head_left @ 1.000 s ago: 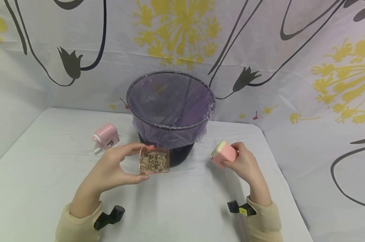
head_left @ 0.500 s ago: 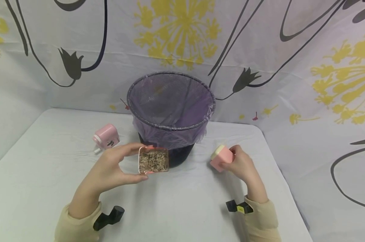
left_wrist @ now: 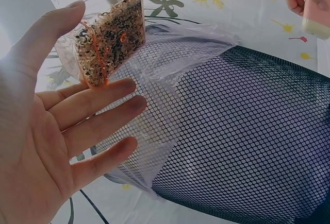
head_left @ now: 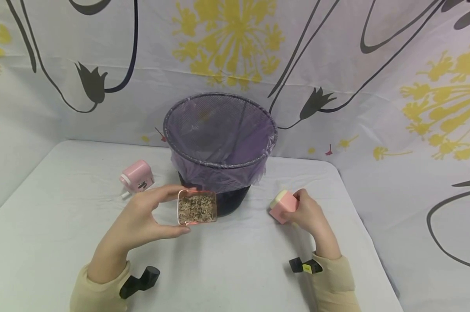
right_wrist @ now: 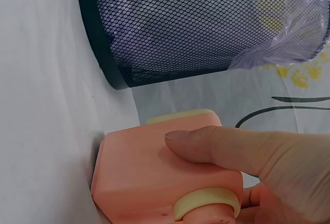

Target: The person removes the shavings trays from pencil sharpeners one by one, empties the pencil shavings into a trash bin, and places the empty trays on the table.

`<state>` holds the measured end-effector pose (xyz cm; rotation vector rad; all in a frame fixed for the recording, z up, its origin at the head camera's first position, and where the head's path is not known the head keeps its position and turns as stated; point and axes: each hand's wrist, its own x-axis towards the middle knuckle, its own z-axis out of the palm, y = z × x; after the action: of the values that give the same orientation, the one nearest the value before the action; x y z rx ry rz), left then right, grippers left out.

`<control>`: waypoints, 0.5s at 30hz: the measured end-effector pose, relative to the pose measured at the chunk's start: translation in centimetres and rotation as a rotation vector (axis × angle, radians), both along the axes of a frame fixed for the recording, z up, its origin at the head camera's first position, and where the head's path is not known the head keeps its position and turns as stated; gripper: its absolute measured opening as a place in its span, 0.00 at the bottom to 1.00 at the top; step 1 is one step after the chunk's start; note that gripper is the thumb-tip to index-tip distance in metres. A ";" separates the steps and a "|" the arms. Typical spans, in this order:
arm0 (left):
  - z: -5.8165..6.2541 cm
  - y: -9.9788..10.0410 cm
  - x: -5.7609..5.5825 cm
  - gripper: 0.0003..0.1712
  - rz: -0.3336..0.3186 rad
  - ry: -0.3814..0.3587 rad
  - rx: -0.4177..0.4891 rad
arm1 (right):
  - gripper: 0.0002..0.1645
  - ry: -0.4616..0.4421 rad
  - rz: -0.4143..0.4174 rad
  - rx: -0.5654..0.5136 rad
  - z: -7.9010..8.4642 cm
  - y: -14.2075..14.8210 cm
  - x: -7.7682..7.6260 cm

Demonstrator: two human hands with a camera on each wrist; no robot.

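My left hand (head_left: 139,216) grips a small clear, orange-edged shavings drawer (head_left: 197,207) between thumb and fingers, in front of the bin. Packed inside are light and dark shavings (left_wrist: 116,36); the left wrist view shows the drawer tilted. Over on the right, my right hand (head_left: 309,212) holds a boxy pink pencil sharpener (head_left: 284,206) with pale yellow trim. Its thumb (right_wrist: 196,144) lies along one pink face in the right wrist view, the other fingers mostly hidden behind. The sharpener's lower end is right at the white tabletop.
A black mesh bin (left_wrist: 247,141) stands at the middle back, its rim (head_left: 224,165) draped with a translucent purple liner. Left of it lies a pink-and-white device (head_left: 137,177) with dark print and a white protruding part. Patterned cloth (head_left: 141,117) hangs behind the table (head_left: 227,268).
My right hand has come down and slightly left with the sharpener, closer to the tabletop. The left hand and drawer have hardly moved.
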<state>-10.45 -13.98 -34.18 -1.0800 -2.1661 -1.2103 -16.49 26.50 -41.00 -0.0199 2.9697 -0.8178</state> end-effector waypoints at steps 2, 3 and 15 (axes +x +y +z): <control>0.0 0.0 0.0 0.35 0.012 -0.003 -0.004 | 0.38 -0.005 -0.001 0.000 0.0 -0.1 0.0; 0.0 -0.1 0.0 0.35 0.019 -0.003 -0.007 | 0.38 -0.006 -0.001 0.000 0.0 -0.1 0.0; 0.0 -0.1 -0.1 0.33 0.037 0.023 -0.012 | 0.38 -0.011 -0.001 0.000 -0.1 -0.5 0.1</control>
<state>-10.59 -14.08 -34.21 -1.0492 -2.1691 -1.1649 -16.42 25.96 -41.10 -0.0143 2.9592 -0.8156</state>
